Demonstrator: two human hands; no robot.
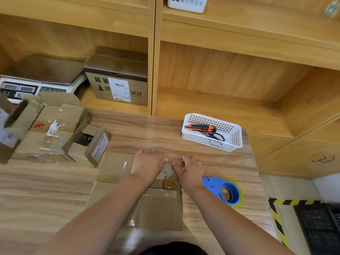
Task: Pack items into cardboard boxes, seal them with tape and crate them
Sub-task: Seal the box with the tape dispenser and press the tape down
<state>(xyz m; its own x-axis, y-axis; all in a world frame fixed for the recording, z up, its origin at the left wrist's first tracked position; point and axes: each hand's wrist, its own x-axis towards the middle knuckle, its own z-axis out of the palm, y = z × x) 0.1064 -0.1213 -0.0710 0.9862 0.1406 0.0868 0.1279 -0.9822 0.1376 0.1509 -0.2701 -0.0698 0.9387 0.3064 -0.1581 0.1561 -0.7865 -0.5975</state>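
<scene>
A closed brown cardboard box point(114, 172) lies on the wooden table point(46, 184) in front of me, with clear tape running over its top. My left hand point(147, 165) rests flat on the box's far end, fingers pressing the tape down. My right hand point(189, 170) is beside it with fingers bent, pinching the tape at the box's far right corner. A blue tape dispenser point(225, 191) lies on the table just right of my right wrist.
A white basket point(231, 142) holds an orange utility knife point(200, 128) and scissors point(215, 135). Opened cardboard boxes point(55, 129) crowd the left. On the shelf behind stand a labelled box point(117, 80) and a scale point(36, 83). A black crate point(318, 229) sits on the floor at right.
</scene>
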